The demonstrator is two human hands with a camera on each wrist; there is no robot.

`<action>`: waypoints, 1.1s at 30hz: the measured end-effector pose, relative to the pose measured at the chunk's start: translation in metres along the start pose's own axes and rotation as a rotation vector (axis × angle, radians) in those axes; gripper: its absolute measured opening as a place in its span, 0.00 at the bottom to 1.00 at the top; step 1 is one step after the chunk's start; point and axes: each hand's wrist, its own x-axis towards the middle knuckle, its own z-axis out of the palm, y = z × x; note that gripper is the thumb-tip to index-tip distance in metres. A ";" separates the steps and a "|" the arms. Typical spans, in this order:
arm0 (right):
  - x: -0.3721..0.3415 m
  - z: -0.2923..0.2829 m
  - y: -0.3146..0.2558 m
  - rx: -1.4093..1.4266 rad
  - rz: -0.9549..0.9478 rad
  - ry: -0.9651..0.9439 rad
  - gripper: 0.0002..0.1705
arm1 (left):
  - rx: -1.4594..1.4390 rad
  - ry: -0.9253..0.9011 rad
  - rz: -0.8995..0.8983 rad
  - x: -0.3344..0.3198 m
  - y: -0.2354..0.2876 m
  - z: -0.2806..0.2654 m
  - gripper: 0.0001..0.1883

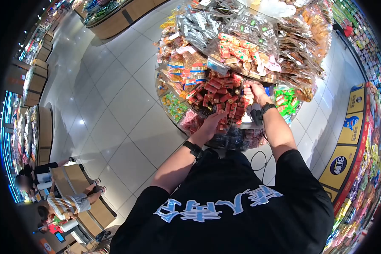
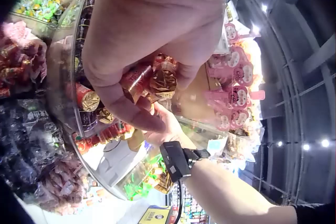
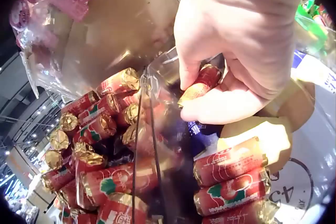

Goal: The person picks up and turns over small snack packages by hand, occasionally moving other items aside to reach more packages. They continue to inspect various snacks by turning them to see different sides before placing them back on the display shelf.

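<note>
My right hand (image 3: 236,40) pinches a red candy roll with gold foil ends (image 3: 202,81) between thumb and fingers. It is close beside a clear divider (image 3: 149,145). Below that hand, several matching rolls lie in a neat row (image 3: 231,184) on the near side of the divider. In the head view, my left hand (image 1: 211,127) reaches in at the front of the heap of red rolls (image 1: 218,89). The left wrist view has its fingers and thumb curled round red rolls with gold ends (image 2: 137,83); the palm hides part of them.
Bagged snacks (image 1: 241,51) pile up behind the red rolls on the round display. Green-wrapped sweets (image 1: 285,99) fill a section to the right, yellow-green ones (image 1: 172,106) one to the left. Yellow-fronted shelves (image 1: 343,152) stand at the right. Several people (image 1: 67,203) are at a counter, lower left.
</note>
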 end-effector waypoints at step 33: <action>0.022 0.022 0.047 0.132 -0.438 0.407 0.07 | 0.365 -0.150 -0.150 0.047 -0.079 0.017 0.17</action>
